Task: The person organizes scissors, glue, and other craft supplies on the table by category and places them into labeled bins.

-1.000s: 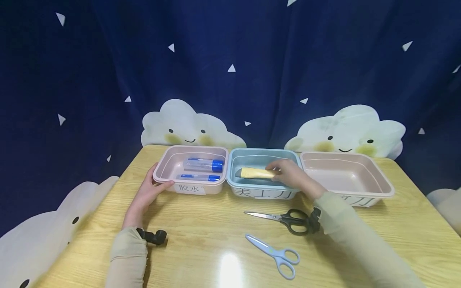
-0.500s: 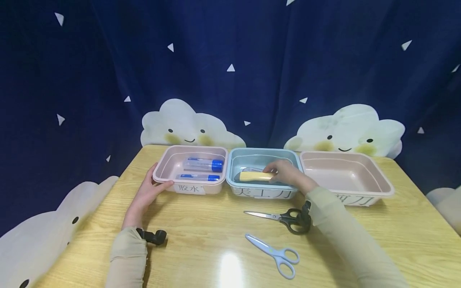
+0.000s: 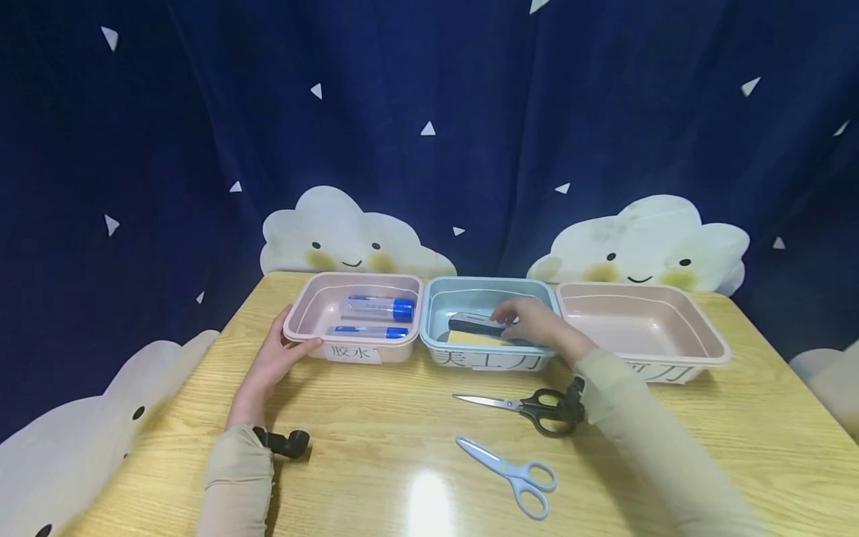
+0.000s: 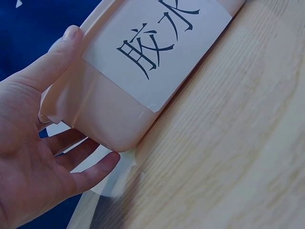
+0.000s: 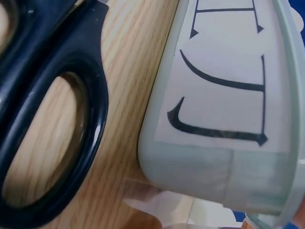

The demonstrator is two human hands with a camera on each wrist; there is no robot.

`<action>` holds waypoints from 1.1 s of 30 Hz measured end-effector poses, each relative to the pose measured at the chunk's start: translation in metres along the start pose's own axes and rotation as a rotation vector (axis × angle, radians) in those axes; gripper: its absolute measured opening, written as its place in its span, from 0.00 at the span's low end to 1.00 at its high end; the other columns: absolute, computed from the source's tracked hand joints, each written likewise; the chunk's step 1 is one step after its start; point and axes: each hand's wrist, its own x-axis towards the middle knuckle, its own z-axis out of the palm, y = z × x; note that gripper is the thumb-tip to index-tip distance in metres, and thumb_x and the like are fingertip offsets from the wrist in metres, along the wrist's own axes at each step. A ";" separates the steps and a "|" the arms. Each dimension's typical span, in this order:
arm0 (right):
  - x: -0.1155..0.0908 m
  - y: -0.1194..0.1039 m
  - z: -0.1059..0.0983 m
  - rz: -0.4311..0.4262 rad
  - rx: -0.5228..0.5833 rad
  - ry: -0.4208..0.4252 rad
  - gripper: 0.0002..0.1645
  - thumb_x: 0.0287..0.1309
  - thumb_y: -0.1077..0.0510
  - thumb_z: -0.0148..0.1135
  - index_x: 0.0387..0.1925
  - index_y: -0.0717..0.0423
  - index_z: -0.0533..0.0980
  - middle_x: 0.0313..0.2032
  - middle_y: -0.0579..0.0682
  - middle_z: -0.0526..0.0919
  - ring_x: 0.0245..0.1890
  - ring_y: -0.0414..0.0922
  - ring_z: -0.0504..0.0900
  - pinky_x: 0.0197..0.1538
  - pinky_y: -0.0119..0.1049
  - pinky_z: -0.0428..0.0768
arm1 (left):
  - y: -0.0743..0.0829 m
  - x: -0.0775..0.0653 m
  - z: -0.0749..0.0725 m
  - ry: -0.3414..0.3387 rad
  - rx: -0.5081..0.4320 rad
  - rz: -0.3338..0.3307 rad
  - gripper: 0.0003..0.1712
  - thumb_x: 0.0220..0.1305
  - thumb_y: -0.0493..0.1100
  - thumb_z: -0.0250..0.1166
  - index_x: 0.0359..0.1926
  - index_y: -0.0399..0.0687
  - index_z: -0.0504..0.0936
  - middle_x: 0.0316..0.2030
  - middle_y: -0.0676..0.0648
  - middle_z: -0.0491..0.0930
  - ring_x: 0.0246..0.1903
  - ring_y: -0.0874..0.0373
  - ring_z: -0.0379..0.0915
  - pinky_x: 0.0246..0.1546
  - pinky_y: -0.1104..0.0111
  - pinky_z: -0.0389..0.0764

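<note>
My left hand (image 3: 271, 358) grips the near left corner of the left pink bin (image 3: 302, 306), thumb on the rim and fingers round the side; the left wrist view shows this hand (image 4: 38, 143) close. In the pink bin lie two blue-capped glue bottles (image 3: 376, 308). Over the right side of the blue bin (image 3: 436, 294) my right hand (image 3: 533, 324) reaches in, thumb and fingertips apart. Below its fingers a yellow utility knife (image 3: 473, 338) lies along the front wall, partly hidden by the rim. Behind it is a black and grey utility knife (image 3: 470, 324).
Black-handled scissors (image 3: 537, 409) lie in front of the blue bin, beneath my right wrist. Nearer are light blue scissors (image 3: 513, 473). Another pink bin (image 3: 714, 339) adjoins on the right. All bins carry paper labels; a dark blue curtain (image 3: 470, 149) hangs behind the table (image 3: 356, 462).
The yellow utility knife has dropped lower in the blue bin, out of the right fingers, uncovering the black and grey one. The left hand stays on the pink bin.
</note>
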 end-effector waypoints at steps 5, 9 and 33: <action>-0.011 -0.001 -0.006 -0.056 -0.010 0.041 0.14 0.47 0.67 0.62 0.39 0.61 0.79 0.36 0.54 0.82 0.38 0.49 0.79 0.45 0.46 0.76 | -0.002 0.001 0.000 0.000 0.000 -0.016 0.55 0.53 0.45 0.67 0.71 0.50 0.38 0.68 0.38 0.48 0.65 0.42 0.47 0.64 0.49 0.49; -0.023 -0.003 -0.011 -0.094 -0.045 0.085 0.10 0.48 0.67 0.61 0.36 0.60 0.79 0.31 0.50 0.81 0.33 0.44 0.77 0.40 0.41 0.76 | -0.003 0.002 0.001 0.001 0.001 -0.017 0.55 0.53 0.46 0.67 0.71 0.50 0.38 0.68 0.37 0.49 0.65 0.42 0.47 0.64 0.49 0.50; -0.108 -0.009 -0.003 -0.298 -0.175 0.354 0.12 0.43 0.69 0.66 0.33 0.55 0.80 0.26 0.40 0.75 0.25 0.32 0.70 0.28 0.26 0.73 | 0.000 -0.001 -0.001 -0.013 0.026 0.008 0.54 0.55 0.45 0.66 0.71 0.50 0.37 0.68 0.37 0.47 0.66 0.41 0.45 0.64 0.47 0.48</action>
